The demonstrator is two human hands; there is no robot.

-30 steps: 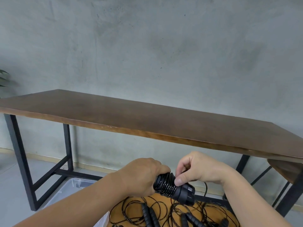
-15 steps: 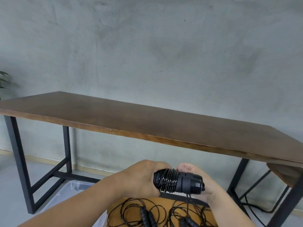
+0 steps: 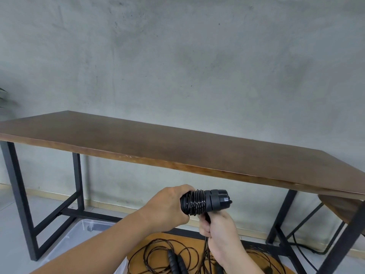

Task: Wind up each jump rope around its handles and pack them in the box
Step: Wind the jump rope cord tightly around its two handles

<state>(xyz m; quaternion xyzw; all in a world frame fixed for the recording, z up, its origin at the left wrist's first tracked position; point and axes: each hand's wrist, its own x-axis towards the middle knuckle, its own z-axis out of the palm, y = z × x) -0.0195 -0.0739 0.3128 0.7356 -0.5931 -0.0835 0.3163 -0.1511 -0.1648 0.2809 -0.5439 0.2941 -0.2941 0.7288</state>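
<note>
Black handles [image 3: 205,201] lying level, caps rightward, left hand [image 3: 167,208] clamped, right hand [image 3: 217,228] pinching rope [image 3: 206,244]

From my feed this reads as a bare studio or workshop room: a raw grey concrete wall [image 3: 197,66] fills the background, with a long dark wooden table [image 3: 177,147] on black metal legs against it, a grey floor [image 3: 11,244] with a pale skirting strip, a clear plastic storage box [image 3: 79,232] underneath, and plant leaves [image 3: 2,95] at the left edge
</note>
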